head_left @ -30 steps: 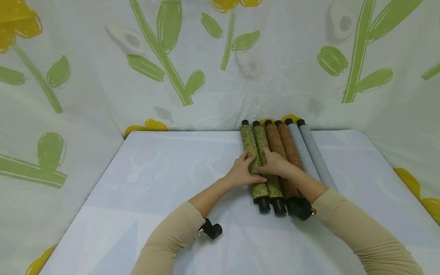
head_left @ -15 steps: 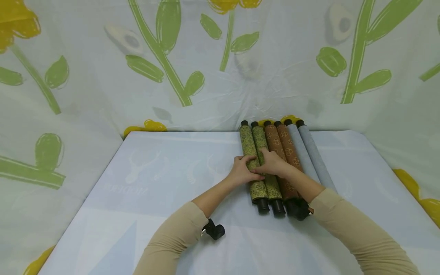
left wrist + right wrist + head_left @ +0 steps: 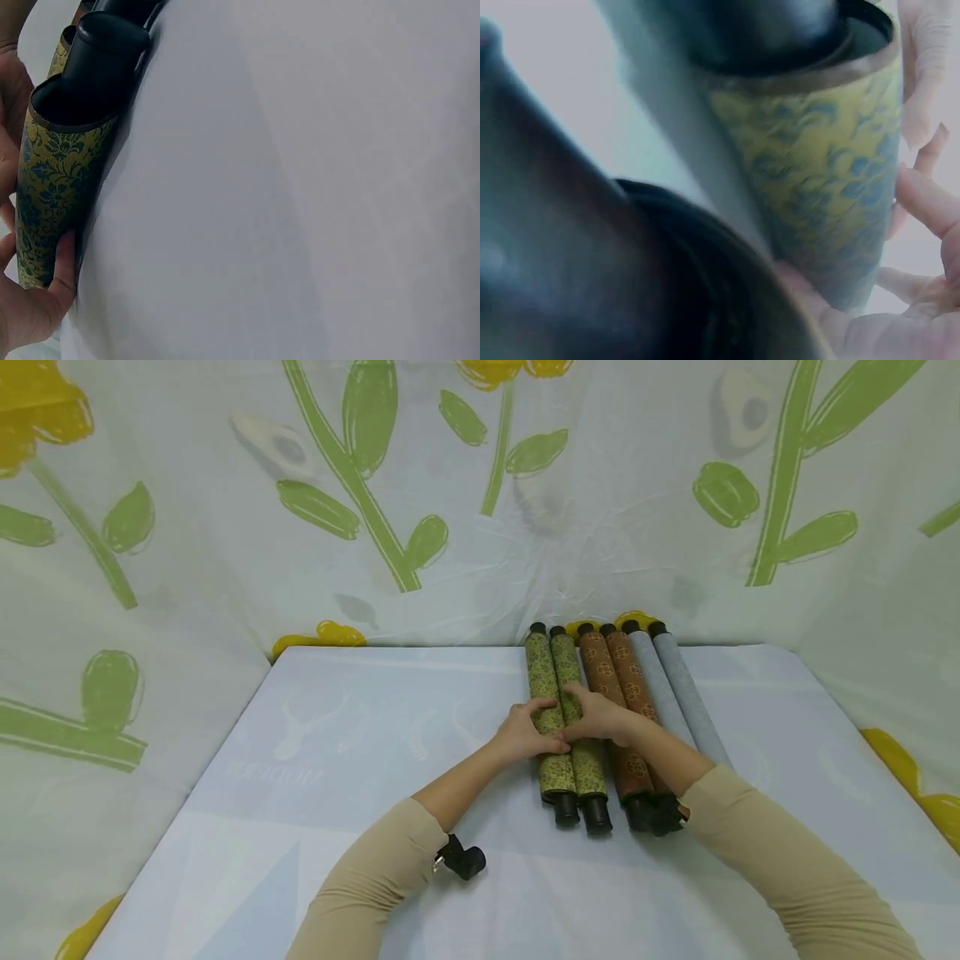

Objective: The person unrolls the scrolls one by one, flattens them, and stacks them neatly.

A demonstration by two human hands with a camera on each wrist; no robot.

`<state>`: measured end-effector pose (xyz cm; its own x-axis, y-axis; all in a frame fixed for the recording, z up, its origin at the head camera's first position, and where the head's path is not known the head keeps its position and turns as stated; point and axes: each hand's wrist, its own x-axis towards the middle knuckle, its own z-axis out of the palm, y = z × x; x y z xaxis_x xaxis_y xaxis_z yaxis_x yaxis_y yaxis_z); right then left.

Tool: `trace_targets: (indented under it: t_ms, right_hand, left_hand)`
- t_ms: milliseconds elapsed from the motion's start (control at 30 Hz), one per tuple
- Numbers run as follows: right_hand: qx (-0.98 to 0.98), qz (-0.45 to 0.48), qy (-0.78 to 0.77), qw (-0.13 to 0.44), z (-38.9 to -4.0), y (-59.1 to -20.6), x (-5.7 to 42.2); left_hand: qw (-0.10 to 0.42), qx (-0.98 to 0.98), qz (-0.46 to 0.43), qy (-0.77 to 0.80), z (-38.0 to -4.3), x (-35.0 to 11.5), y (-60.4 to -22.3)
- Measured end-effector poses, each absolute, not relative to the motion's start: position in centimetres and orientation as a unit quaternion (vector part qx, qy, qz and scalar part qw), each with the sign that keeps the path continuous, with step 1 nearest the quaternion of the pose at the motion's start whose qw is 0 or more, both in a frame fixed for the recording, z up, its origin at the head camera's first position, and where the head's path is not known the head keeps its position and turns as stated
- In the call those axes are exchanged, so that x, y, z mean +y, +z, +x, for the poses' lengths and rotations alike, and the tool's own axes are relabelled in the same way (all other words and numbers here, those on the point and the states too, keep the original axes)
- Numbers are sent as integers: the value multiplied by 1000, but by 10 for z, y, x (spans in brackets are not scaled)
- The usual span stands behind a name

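Two green-gold patterned scrolls lie side by side, the left one (image 3: 542, 668) and the right one (image 3: 566, 660), each with black knobs at its ends. My left hand (image 3: 521, 732) grips the left scroll, thumb and fingers bent around its sides. Its brocade roll (image 3: 60, 180) shows close in the left wrist view, with a finger along the near side. My right hand (image 3: 600, 714) holds the right green scroll from its other side. In the right wrist view, the fingers press along the patterned roll (image 3: 817, 165). Both hands' thumbs meet over the two rolls.
Right of the green pair lie two brown scrolls with round motifs (image 3: 600, 668) and two grey-blue scrolls (image 3: 686, 685). The right forearm crosses above them. All rest on a pale table cover (image 3: 375, 710) before a flower-print curtain (image 3: 600, 552).
The near ends of both green scrolls have shifted a little left, widening the gap to the brown scrolls. Both hands have moved slightly with them.
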<state>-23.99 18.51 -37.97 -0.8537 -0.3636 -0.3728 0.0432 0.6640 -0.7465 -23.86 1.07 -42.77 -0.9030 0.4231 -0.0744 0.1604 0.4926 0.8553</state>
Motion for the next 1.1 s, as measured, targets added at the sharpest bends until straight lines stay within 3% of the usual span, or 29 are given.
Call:
trace_targets:
  t_ms: [233, 633, 1100]
  right_hand:
    - [858, -85, -431, 265, -242, -385, 186]
    - [820, -89, -452, 339, -243, -388, 187]
    - [828, -86, -458, 312, -234, -393, 175]
  left_hand:
    - [167, 832, 191, 493, -238, -1, -420]
    - [228, 836, 197, 458, -225, -8, -413]
    - [224, 826, 199, 478, -214, -22, -420]
